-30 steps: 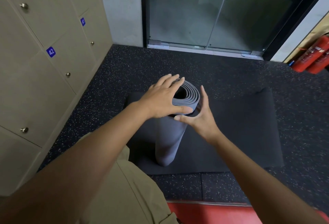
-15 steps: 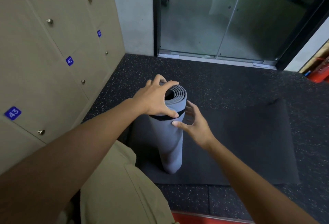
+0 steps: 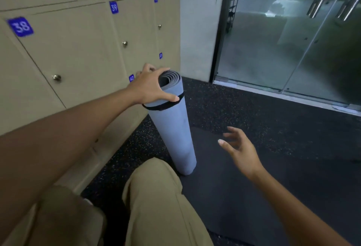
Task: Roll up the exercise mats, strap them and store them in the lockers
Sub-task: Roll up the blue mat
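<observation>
1. Lockers (image 3: pixel 78 54) fill the left wall: beige doors, blue number tags 38 to 42, round knobs, every door in view closed. None is opened yet, so storing is not started.
2. Glass door (image 3: pixel 293 40) on the far right side, dark speckled floor (image 3: pixel 254 113) runs up to it.
3. Black mat (image 3: pixel 254 197) lies flat on the floor under and right of the roll; likely next to be rolled, though its far edge is out of frame.
4. Grey mat (image 3: pixel 175 128) is rolled and stands on end, leaning slightly towards the lockers, its bottom on the near-left part of the black mat. Stood upright so one hand can steady it.
5. Person's knee in tan trousers (image 3: pixel 156 197) sits just beside the roll's base.
6. Left hand (image 3: pixel 150 87) grips the roll's top, fingers curled over the rim, thumb pressed on the front just above the strap. That holds the roll from tipping.
7. Right hand (image 3: pixel 240 148) hangs in the air well clear of the roll, fingers spread and relaxed, holding nothing.
8. Black strap (image 3: pixel 166 106) is wrapped around the roll near its top, so strapping looks done; the fastening isn't visible.
</observation>
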{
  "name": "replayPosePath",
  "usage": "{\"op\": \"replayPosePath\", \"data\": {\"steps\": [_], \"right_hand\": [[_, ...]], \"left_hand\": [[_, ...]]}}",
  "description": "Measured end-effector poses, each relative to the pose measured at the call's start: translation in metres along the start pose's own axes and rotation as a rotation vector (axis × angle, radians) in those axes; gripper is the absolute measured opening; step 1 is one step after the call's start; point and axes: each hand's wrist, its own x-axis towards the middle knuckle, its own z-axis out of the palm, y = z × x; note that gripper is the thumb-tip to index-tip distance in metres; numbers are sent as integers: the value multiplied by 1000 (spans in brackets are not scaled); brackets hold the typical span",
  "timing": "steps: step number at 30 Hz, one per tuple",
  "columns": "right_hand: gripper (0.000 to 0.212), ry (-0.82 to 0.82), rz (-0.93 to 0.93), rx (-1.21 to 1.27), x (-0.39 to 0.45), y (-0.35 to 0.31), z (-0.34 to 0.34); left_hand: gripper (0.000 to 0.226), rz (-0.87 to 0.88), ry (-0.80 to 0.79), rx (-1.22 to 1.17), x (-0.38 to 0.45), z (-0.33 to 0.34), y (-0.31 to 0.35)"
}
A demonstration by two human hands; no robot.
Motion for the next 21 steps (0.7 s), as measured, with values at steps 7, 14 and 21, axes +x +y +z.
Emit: {"op": "replayPosePath", "data": {"steps": [7,14,21], "right_hand": [[44,-107,-68,8,32,-25,49],[43,-198,-81,-30,57,-35,96],[43,-277,-65,-62,77,-38,140]], "left_hand": [[102,-226,137,40,-26,-25,-104],[114,-388,91,151,-47,-47,-197],[112,-519,-43,163,-64,-39,-281]]}}
